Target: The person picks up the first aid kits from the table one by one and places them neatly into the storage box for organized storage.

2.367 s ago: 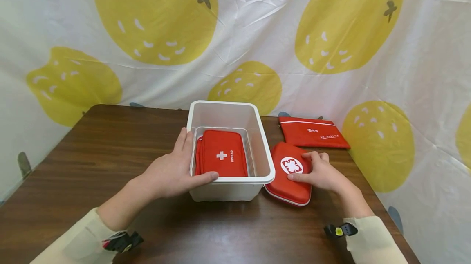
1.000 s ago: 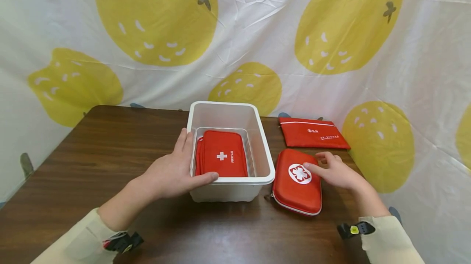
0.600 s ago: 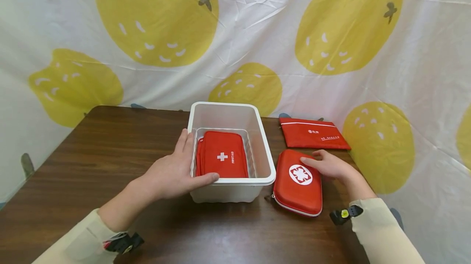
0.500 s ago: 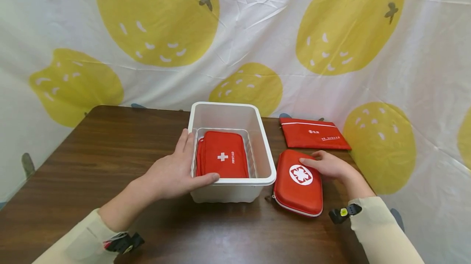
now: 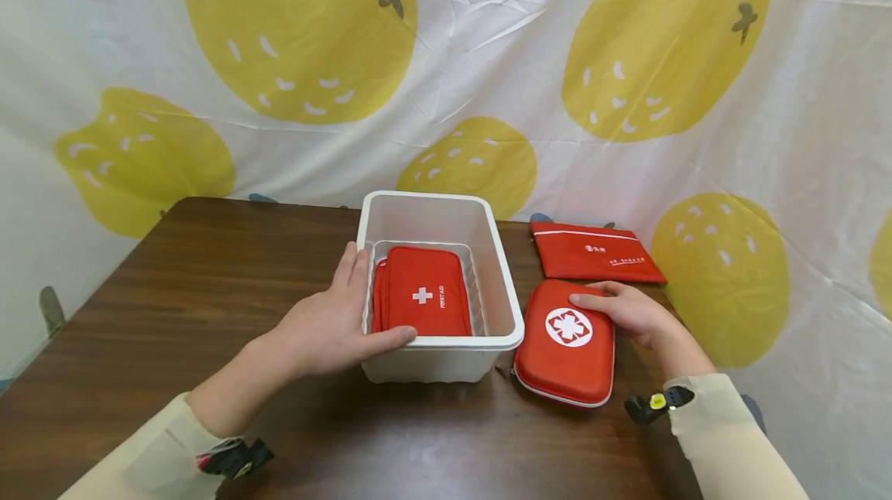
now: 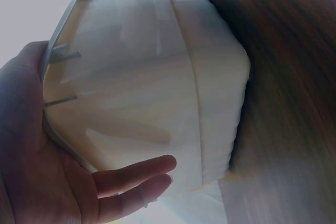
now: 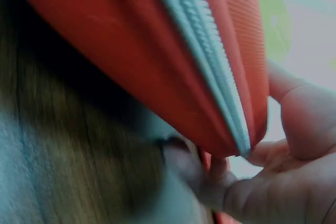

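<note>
Right hand (image 5: pixel 630 314) grips the far right edge of the hard red case (image 5: pixel 566 343), thumb on top and fingers curled under; left hand (image 5: pixel 327 326) holds the white bin (image 5: pixel 488 252).
Landmark: bin on the brown table (image 5: pixel 174 291). Left hand clasps the bin's near-left corner, thumb along the near rim, fingers straight against the left wall. Hard case with white star emblem lies just right of the bin, near edge on the table, far edge tilted up slightly by the right hand; wrist view shows its zipper seam (image 7: pixel 210 61). Inside the bin, a soft red first-aid pouch (image 5: pixel 423 300) lies flat. A flat red pouch (image 5: pixel 592 252) lies right of the bin, behind the hard case.
</note>
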{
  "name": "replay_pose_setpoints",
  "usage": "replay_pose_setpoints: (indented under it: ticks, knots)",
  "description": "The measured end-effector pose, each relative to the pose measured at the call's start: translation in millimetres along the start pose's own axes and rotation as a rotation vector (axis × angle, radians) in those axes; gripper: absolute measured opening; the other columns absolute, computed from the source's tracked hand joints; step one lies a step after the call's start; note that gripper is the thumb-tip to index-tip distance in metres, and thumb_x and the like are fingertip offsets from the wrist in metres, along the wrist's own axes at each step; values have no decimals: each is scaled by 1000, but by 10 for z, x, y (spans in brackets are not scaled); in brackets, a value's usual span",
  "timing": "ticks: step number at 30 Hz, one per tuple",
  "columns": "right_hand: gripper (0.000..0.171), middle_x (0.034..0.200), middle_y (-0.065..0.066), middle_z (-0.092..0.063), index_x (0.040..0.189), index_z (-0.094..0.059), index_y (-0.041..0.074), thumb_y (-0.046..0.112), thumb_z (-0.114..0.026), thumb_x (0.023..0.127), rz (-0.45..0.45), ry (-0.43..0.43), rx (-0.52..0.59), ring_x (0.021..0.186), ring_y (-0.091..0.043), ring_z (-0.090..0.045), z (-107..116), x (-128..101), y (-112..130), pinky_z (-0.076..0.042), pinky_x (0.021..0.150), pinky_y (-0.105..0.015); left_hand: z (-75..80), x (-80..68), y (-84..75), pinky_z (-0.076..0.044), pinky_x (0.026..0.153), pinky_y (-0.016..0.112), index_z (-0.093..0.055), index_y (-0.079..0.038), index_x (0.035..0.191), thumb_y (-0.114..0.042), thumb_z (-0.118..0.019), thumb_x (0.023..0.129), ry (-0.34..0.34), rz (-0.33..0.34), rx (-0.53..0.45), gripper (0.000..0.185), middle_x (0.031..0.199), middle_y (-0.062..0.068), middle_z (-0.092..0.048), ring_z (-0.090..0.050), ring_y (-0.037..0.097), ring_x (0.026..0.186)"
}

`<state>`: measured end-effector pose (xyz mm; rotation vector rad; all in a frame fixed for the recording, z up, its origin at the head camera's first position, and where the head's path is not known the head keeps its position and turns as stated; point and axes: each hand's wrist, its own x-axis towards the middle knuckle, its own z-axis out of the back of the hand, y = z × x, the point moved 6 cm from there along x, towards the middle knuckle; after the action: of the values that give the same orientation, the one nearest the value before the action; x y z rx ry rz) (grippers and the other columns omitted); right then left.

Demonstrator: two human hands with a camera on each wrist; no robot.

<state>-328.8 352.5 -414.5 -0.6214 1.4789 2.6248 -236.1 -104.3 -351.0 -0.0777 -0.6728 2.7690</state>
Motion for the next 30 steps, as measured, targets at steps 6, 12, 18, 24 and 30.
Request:
replay_pose_setpoints:
  ticks: [6, 12, 18, 24, 30]
  knots:
    - [80, 108, 1, -72, 172, -27, 10, 33, -70, 108, 37, 17, 185, 93, -13, -75, -53, 22, -7, -65, 85, -32, -4, 0, 0, -63, 87, 52, -5, 0, 175, -87, -62, 89, 4, 0, -3, 135, 184, 23, -3, -77, 38, 95]
    - [65, 111, 1, -73, 167, -43, 30, 32, -71, 108, 71, 27, 291, 93, -15, -77, -102, 9, 1, -66, 85, -33, 2, -3, -5, -63, 88, 53, -5, 0, 175, -86, -62, 89, 4, 3, 0, 135, 184, 23, -3, -77, 40, 96]
    - [55, 114, 1, -73, 162, -53, 34, 30, -70, 109, 130, 20, 324, 94, -15, -77, -114, -5, 33, -66, 84, -33, 9, -5, -11, -63, 88, 54, -5, 1, 175, -84, -63, 90, 4, 0, -1, 134, 184, 24, -4, -77, 41, 97]
    - [42, 106, 5, -76, 148, -67, 29, 34, -74, 107, 167, -85, 284, 89, -13, -77, -70, -8, 43, -65, 82, -31, 5, -4, -12, -63, 88, 53, -5, 0, 175, -84, -63, 89, 8, 3, 0, 134, 184, 24, -4, -77, 39, 96]
    - [45, 105, 6, -76, 148, -67, 30, 39, -76, 105, 158, -142, 272, 90, -13, -77, -38, -3, 64, -65, 83, -30, 9, -11, -16, -62, 88, 53, -5, 0, 175, -85, -63, 89, 3, 4, 0, 134, 184, 24, -4, -77, 40, 96]
